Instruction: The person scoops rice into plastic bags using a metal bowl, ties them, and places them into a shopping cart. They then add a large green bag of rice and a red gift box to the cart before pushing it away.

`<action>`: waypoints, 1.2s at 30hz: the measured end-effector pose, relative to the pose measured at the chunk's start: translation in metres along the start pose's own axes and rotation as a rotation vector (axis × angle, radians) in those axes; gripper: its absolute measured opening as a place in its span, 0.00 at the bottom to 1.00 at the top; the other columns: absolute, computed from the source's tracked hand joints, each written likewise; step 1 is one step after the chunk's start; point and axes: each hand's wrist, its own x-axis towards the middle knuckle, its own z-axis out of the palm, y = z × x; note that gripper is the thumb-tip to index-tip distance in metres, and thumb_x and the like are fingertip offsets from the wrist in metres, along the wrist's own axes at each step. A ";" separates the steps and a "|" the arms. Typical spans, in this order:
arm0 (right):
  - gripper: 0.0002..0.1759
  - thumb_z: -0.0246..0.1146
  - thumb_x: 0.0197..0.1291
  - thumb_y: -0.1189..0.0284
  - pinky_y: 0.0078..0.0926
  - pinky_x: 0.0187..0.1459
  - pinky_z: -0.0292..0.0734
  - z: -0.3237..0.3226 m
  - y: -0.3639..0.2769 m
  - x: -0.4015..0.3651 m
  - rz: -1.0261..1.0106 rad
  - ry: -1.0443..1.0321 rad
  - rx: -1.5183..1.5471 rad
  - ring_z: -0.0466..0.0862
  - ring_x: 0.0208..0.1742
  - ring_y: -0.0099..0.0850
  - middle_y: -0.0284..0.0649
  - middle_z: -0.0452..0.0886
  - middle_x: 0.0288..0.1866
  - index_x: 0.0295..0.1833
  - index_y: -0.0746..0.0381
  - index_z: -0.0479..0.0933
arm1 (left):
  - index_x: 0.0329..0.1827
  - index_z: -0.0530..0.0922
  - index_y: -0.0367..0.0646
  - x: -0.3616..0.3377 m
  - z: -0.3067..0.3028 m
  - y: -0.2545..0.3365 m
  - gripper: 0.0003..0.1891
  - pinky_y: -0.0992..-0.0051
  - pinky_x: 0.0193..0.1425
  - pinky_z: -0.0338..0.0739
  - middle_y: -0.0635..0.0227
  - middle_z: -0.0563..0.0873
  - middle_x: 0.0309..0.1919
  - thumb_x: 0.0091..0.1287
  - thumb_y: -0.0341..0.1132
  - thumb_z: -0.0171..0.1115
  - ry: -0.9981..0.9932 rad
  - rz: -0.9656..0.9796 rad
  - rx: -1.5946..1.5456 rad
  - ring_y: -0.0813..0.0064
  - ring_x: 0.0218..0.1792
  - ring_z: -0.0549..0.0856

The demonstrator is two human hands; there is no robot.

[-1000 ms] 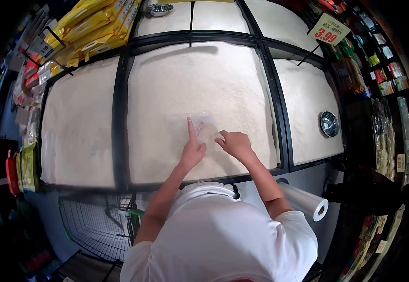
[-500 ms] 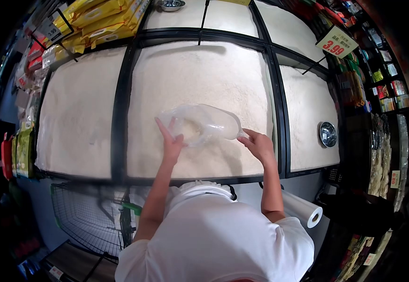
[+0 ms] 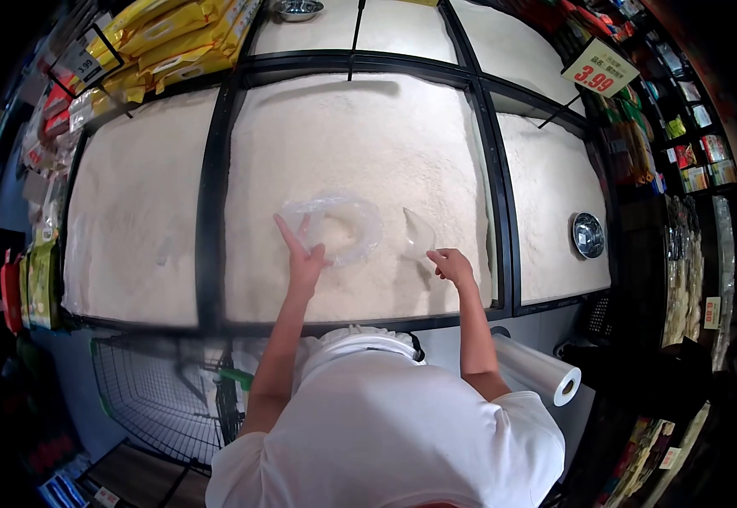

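My left hand (image 3: 304, 250) holds a clear plastic bag (image 3: 360, 222) at its open mouth, with thumb and fingers spread against the film. Some pale grain shows inside the bag's opening. To the right, my right hand (image 3: 449, 264) is closed on the handle end of a clear scoop (image 3: 418, 234), which is tilted and apart from the bag. Both hands are above the middle bin of white grain (image 3: 343, 135).
Black dividers (image 3: 219, 203) separate the bins. A metal bowl (image 3: 588, 235) lies in the right bin, another (image 3: 297, 9) at the top. A price sign (image 3: 599, 68) stands right. Below are a wire cart (image 3: 153, 389) and plastic roll (image 3: 546, 372).
The scoop has come out of the bag and moved right, away from its mouth, in my right hand. My left hand still holds the bag in nearly the same place.
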 end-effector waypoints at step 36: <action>0.26 0.68 0.59 0.53 0.39 0.37 0.79 0.017 -0.138 -0.076 -0.744 0.443 -0.623 0.84 0.32 0.44 0.42 0.84 0.32 0.62 0.49 0.81 | 0.80 0.20 0.67 0.009 0.000 0.013 0.56 0.77 0.35 0.85 0.52 0.54 0.81 0.63 0.15 0.49 0.011 0.039 0.019 0.75 0.44 0.81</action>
